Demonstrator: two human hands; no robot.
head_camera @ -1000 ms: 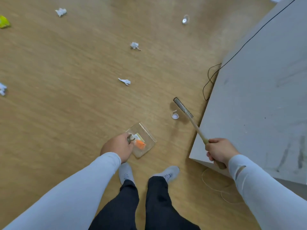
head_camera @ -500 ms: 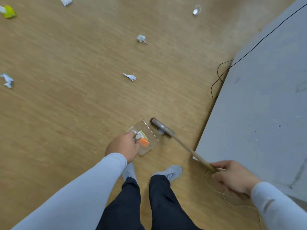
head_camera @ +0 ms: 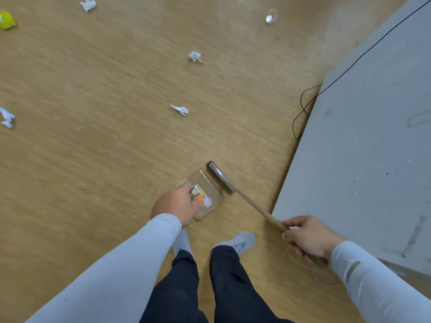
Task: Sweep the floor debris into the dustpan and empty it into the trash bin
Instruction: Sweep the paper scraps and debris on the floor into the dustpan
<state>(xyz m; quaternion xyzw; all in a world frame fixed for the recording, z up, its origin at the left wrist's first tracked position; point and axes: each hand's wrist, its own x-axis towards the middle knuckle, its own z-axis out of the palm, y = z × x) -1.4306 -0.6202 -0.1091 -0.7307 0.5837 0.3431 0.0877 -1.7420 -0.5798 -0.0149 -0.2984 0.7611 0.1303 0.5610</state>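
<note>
Holding dustpan (head_camera: 205,194) low, left hand (head_camera: 176,203) gripping its handle | right hand (head_camera: 307,238) curled round brush (head_camera: 220,176), head just beyond pan lip | risk: tilting pan could spill cap (head_camera: 207,202)

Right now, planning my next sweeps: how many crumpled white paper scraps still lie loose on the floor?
4: one top left, one upper middle, one mid-floor ahead of the dustpan, one at the left edge. More may lie outside the view.

Open wood floor (head_camera: 116,148) leftward; grey platform (head_camera: 373,159) close on right
</note>
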